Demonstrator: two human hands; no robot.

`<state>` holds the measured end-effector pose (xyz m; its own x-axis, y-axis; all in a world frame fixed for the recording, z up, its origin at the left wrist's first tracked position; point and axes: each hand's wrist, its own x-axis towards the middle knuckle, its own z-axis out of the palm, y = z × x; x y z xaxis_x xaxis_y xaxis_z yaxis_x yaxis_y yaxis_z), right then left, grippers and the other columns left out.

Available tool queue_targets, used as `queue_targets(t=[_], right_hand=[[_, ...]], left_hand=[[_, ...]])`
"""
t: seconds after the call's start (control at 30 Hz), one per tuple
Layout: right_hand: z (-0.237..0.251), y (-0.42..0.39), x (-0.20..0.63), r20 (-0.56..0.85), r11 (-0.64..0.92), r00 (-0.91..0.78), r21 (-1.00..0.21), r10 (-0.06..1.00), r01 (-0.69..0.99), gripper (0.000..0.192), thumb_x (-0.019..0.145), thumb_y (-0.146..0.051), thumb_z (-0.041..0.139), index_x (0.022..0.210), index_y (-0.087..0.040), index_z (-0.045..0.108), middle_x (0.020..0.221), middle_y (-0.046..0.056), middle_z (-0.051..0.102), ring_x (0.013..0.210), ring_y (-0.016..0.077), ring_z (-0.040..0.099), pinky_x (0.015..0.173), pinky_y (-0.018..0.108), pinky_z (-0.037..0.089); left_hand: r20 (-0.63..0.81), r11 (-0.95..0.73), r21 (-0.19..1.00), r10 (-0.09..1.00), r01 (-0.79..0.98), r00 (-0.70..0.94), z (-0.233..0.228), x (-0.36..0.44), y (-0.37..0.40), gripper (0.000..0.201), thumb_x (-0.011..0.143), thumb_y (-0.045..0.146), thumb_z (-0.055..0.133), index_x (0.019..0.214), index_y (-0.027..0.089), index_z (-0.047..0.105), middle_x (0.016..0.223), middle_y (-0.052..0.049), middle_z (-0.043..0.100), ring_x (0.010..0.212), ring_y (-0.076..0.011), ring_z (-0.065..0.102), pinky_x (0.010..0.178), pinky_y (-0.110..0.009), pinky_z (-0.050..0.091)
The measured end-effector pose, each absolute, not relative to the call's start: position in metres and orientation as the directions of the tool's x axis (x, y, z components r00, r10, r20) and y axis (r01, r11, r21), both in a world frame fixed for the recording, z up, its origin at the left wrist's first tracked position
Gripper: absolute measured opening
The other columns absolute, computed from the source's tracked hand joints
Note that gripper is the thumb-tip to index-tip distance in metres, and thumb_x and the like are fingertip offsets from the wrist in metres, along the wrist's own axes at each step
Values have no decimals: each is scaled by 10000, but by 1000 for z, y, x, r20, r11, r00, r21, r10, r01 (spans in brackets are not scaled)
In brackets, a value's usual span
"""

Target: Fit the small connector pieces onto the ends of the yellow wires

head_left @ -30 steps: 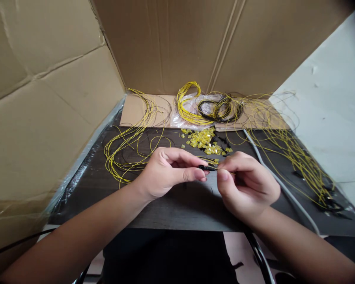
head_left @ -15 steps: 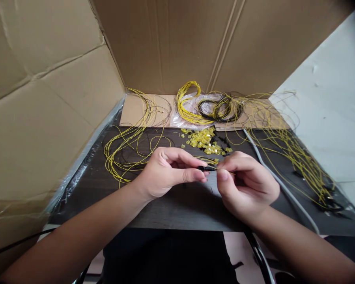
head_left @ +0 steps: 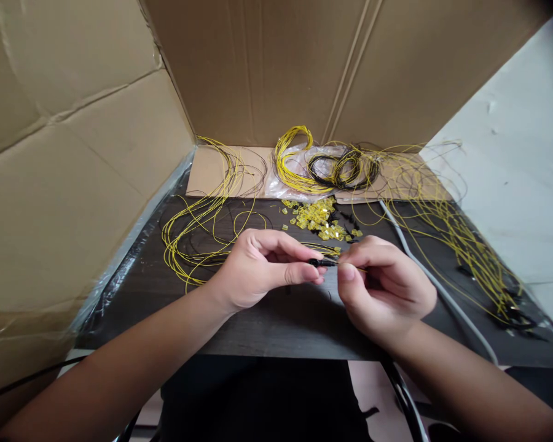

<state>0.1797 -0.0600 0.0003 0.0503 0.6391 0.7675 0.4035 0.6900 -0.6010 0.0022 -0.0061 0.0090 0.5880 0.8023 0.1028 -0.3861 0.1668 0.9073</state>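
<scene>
Between the thumb and fingers of my left hand (head_left: 262,267) is a small black connector (head_left: 323,263), its narrow end pointing right. My right hand (head_left: 382,285) pinches a thin yellow wire (head_left: 361,270) close to that narrow end. Whether the wire sits inside the connector is too small to tell. Behind my hands lies a pile of small clear yellow caps (head_left: 320,215), with black pieces (head_left: 348,218) mixed in along its right side.
Yellow and black wires (head_left: 175,239) loop across the left of the dark table (head_left: 258,334). Coiled bundles (head_left: 283,162) lie at the back on plastic. More wires (head_left: 465,245) with black ends spread at right, beyond a grey cable (head_left: 437,288). Cardboard walls (head_left: 276,73) stand around.
Almost nothing differs. Both hands keep the same grip at the same spot, with only a very slight shift of the fingers.
</scene>
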Motion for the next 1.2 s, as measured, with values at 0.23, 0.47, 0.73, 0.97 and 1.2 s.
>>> queue_targets(t=[0.23, 0.47, 0.73, 0.97, 1.2], right_hand=[[0, -60, 179, 769, 695, 51, -603, 638, 391, 200, 762, -39, 668, 884, -193, 632, 702, 0, 606, 571, 112, 562, 500, 259, 434], [1, -59, 181, 759, 702, 21, -612, 650, 365, 206, 746, -25, 671, 876, -180, 632, 709, 5, 610, 584, 117, 569, 525, 270, 457], [1, -58, 180, 706, 656, 28, -671, 707, 345, 164, 785, -47, 660, 877, -179, 630, 724, 18, 611, 578, 109, 526, 511, 272, 381], [4, -57, 181, 697, 644, 16, -671, 717, 368, 175, 787, -35, 671, 891, -171, 636, 704, 9, 612, 560, 95, 507, 498, 254, 362], [3, -57, 183, 697, 663, -26, -670, 717, 333, 205, 800, -52, 657, 968, -169, 652, 761, 28, 629, 599, 113, 529, 526, 272, 387]], left_hand=[[138, 177, 882, 788, -436, 600, 6, 3, -5, 190, 707, 64, 826, 823, 206, 777, 805, -10, 782, 714, -119, 752, 715, -185, 625], [177, 156, 877, 775, -454, 607, 6, 2, -7, 231, 741, 23, 787, 857, 222, 776, 831, 10, 783, 750, -103, 754, 748, -175, 622], [181, 107, 898, 796, -427, 578, 5, 1, -6, 247, 733, 27, 793, 865, 235, 776, 836, 17, 782, 746, -106, 754, 733, -174, 622], [204, 36, 914, 820, -404, 535, 7, 0, -5, 243, 707, 27, 810, 839, 228, 780, 840, 19, 783, 732, -109, 754, 730, -173, 629], [218, -4, 924, 827, -383, 518, 9, -1, -4, 232, 699, 38, 820, 834, 223, 783, 821, 3, 782, 712, -115, 752, 705, -173, 630]])
